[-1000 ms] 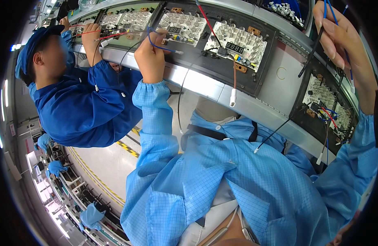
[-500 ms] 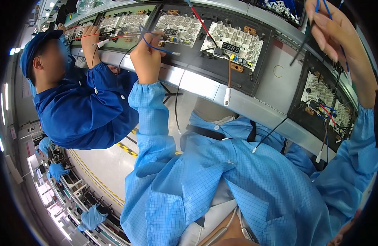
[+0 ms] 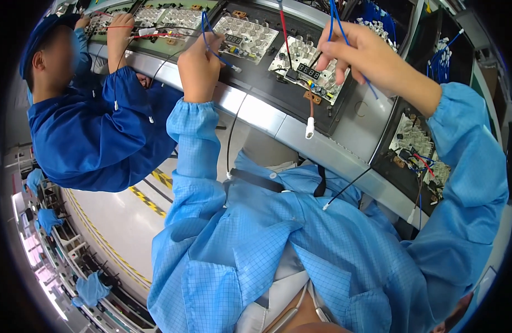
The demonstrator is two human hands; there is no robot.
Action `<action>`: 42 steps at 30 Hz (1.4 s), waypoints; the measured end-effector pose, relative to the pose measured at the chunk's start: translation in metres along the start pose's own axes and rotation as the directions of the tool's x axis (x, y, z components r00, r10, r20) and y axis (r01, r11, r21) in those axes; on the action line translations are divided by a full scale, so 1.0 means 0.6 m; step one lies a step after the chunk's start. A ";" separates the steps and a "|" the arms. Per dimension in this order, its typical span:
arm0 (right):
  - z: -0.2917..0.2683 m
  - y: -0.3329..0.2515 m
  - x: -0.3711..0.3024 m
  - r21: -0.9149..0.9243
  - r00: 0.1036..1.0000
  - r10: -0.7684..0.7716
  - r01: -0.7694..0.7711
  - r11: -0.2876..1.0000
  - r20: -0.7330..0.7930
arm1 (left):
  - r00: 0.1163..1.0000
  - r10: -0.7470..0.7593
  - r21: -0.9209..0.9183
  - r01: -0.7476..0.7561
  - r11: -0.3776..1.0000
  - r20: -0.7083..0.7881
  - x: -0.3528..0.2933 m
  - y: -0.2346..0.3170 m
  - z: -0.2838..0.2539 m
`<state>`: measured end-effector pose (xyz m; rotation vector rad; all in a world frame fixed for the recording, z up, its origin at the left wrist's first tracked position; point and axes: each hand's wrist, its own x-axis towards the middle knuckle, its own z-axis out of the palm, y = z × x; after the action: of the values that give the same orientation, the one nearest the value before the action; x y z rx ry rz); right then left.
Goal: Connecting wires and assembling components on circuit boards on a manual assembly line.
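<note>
My left hand pinches a blue wire that ends in a small white terminal. It hovers at the near edge of a white circuit board with a digit display. My right hand is closed around another blue wire, over the right part of a second circuit board. A thin dark stick-like piece shows by its fingertips; its kind is unclear. That board carries a red wire and a brown wire with a white terminal. Fingers partly hide this board.
A third wired board lies in a black fixture to the right. Bundles of blue wires with white terminals sit behind at far right. A metal rail runs along the near edge. At left, a co-worker in dark blue handles wires over boards.
My right hand has swung left with the blue wire, from above the right-hand board to the middle board. My left hand keeps its pinch on its wire, nearly in place.
</note>
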<state>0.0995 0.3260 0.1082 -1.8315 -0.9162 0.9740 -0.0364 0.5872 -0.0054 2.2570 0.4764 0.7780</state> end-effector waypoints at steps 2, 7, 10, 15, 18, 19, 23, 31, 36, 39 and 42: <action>0.010 0.001 0.000 0.006 0.999 0.039 -0.039 0.999 0.006 | 0.999 -0.026 -0.050 0.027 0.998 0.021 -0.005 0.000 -0.005; 0.017 0.004 -0.004 0.026 0.993 0.098 -0.100 0.995 0.066 | 0.997 -0.078 -0.174 0.076 0.982 -0.005 -0.016 -0.013 -0.009; 0.019 0.009 -0.010 0.048 0.989 0.119 -0.124 0.991 0.087 | 0.996 -0.086 -0.210 0.083 0.974 -0.008 -0.019 -0.018 -0.008; 0.020 0.008 -0.013 -0.008 0.988 0.133 -0.133 0.991 0.077 | 0.995 -0.095 -0.083 0.098 0.992 0.039 -0.022 -0.007 -0.022; 0.017 0.007 -0.013 0.006 0.989 0.124 -0.125 0.992 0.084 | 0.994 -0.103 -0.119 0.107 0.987 0.044 -0.024 -0.008 -0.024; 0.017 0.005 -0.013 0.009 0.989 0.125 -0.126 0.992 0.082 | 0.994 -0.098 -0.085 0.101 0.991 0.040 -0.024 -0.007 -0.025; 0.019 0.008 -0.012 -0.020 0.990 0.118 -0.116 0.993 0.082 | 0.991 -0.131 -0.095 0.133 0.987 0.021 -0.027 -0.008 -0.025; 0.014 0.016 -0.022 -0.030 0.985 0.145 -0.143 0.989 0.088 | 0.988 -0.119 -0.372 0.075 0.925 -0.098 -0.040 -0.027 -0.021; 0.026 0.022 -0.019 -0.106 0.993 0.096 -0.089 0.990 0.064 | 0.988 -0.136 -0.529 0.080 0.845 -0.068 -0.041 -0.034 -0.022; 0.032 0.020 -0.020 -0.103 0.995 0.088 -0.084 0.991 0.039 | 0.982 -0.141 -0.564 0.047 0.825 -0.124 -0.046 -0.047 -0.023; 0.035 0.011 -0.008 -0.112 0.994 0.106 -0.102 0.988 0.029 | 0.980 -0.112 -0.459 0.024 0.888 -0.166 -0.049 -0.062 -0.027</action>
<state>0.0804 0.3263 0.0963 -1.9777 -0.9190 1.0404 -0.0733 0.6053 -0.0344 1.7304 0.4071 0.9608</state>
